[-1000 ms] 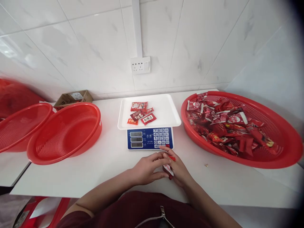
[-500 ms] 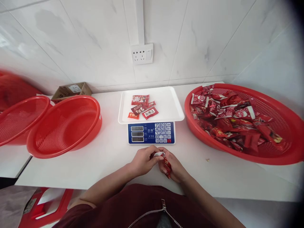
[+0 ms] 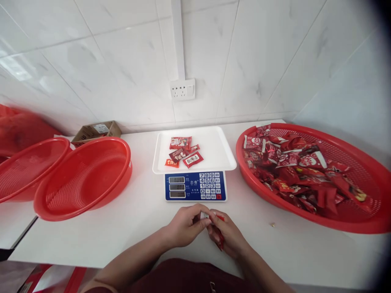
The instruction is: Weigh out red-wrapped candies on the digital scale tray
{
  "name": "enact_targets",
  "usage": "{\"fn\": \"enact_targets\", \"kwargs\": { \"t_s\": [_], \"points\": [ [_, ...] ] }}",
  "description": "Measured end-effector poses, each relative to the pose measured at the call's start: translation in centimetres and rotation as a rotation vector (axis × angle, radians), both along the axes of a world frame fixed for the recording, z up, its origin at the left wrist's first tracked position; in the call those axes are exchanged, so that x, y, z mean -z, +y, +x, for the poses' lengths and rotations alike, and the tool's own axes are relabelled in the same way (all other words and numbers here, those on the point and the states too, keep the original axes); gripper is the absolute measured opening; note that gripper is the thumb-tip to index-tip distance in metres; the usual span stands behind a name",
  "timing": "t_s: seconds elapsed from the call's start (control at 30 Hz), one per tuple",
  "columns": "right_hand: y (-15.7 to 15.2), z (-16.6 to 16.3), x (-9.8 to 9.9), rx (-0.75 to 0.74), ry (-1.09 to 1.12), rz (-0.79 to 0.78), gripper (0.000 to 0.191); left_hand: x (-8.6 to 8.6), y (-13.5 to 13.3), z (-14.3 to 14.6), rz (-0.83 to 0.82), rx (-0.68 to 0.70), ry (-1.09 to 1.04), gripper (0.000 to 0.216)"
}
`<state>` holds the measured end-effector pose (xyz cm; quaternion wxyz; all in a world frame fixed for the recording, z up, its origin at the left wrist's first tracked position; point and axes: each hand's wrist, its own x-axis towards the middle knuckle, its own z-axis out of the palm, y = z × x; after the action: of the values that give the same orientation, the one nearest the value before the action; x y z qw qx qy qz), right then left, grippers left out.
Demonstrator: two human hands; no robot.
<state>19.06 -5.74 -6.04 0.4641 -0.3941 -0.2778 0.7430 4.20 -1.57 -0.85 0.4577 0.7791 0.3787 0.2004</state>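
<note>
My left hand (image 3: 185, 226) and my right hand (image 3: 229, 236) meet in front of the scale, fingertips touching. A red snack packet (image 3: 221, 241) is gripped in my right hand, mostly covered by its fingers. Between my left thumb and fingers a small whitish piece (image 3: 204, 215) shows; whether it belongs to the red packet I cannot tell. Just beyond stands a blue-fronted weighing scale (image 3: 195, 195) with a white tray (image 3: 214, 154) on top. Several small red and dark red packets (image 3: 193, 159) lie on the tray's left half.
To the right, a wide red basket (image 3: 317, 221) holds many red packets (image 3: 302, 162). Red perforated baskets (image 3: 88, 179) stand on the left, with an open cardboard box (image 3: 91, 132) behind. A tiny scrap (image 3: 272, 224) lies on the white table (image 3: 146, 219). A tiled wall with a socket (image 3: 182, 89) is behind.
The view has tilted up, so everything sits lower in the picture. Both hands stay together around the packet, and less of the whitish piece shows. The tray's packets look the same.
</note>
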Motion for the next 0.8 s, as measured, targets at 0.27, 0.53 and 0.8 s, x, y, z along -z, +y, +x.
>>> {"fn": "enact_targets", "kwargs": {
  "t_s": [0.27, 0.53, 0.8],
  "points": [
    [0.2, 0.1, -0.9, -0.031, 0.132, -0.023, 0.042, -5.3, 7.7, 0.4, 0.330, -0.351, -0.141, 0.026],
    [0.1, 0.4, -0.5, -0.018, 0.159, -0.047, 0.042, -5.0, 7.8, -0.5, 0.330, -0.190, 0.092, 0.024],
    [-0.5, -0.3, -0.2, -0.153, 0.059, 0.037, 0.055, -1.1, -0.3, 0.1, 0.004, 0.134, 0.210, 0.019]
  ]
}}
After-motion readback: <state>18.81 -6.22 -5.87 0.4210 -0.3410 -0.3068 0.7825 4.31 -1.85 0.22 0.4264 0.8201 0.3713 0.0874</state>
